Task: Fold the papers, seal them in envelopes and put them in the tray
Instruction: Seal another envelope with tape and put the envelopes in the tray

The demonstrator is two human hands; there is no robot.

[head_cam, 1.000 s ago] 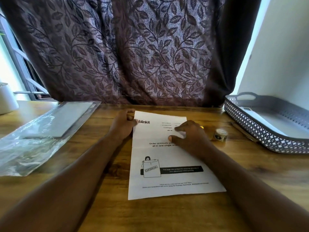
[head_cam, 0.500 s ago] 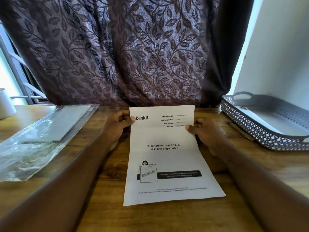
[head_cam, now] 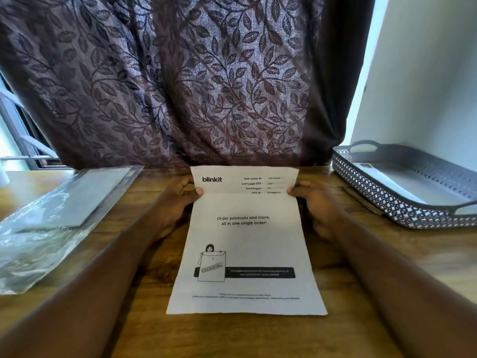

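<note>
Both hands, L (head_cam: 178, 202) & R (head_cam: 317, 205), pinch paper (head_cam: 245, 241) (far end lifted).

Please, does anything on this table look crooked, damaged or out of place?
Nothing stands out. The paper is whole and straight, its far end raised by the left hand and right hand. Only the plastic packet on the left is crumpled.

Printed sheet (head_cam: 245, 241), white with a blinkit header, lies centre-table with its near edge flat on the wood. Its far end is raised, pinched at either side by the left hand (head_cam: 178, 202) and right hand (head_cam: 317, 202). The grey lattice-walled tray (head_cam: 374, 193) sits to the right with something flat and white inside, and the clear plastic pack (head_cam: 51, 228) holding a flat grey stack lies to the left.
</note>
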